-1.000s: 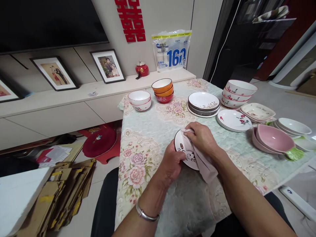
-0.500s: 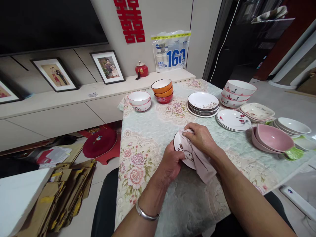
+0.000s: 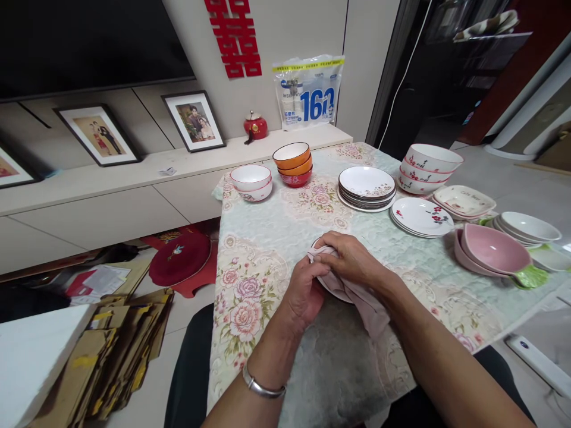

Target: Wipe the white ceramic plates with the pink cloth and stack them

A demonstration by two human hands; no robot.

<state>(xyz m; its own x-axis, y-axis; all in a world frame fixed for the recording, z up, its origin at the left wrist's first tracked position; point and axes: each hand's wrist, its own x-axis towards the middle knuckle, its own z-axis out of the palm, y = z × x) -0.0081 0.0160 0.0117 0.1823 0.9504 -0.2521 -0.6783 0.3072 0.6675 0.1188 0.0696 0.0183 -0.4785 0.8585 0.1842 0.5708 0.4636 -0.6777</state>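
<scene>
Above the near part of the table, my left hand grips the left edge of a small white plate with a dark rim. My right hand is closed on a pale pink cloth and presses it against the plate's face. The cloth hangs down to the right and hides most of the plate's pattern. Farther off stands a stack of plates with brown edges. To its right lie a few white plates with red flowers.
White bowls and orange bowls stand at the table's far left. Tall flowered bowls, square dishes, small white bowls and pink bowls line the right. Flattened cardboard lies on the floor at left.
My right hand has moved left across the plate with the cloth, covering the pattern that showed before. My left thumb has shifted up towards the cloth.
</scene>
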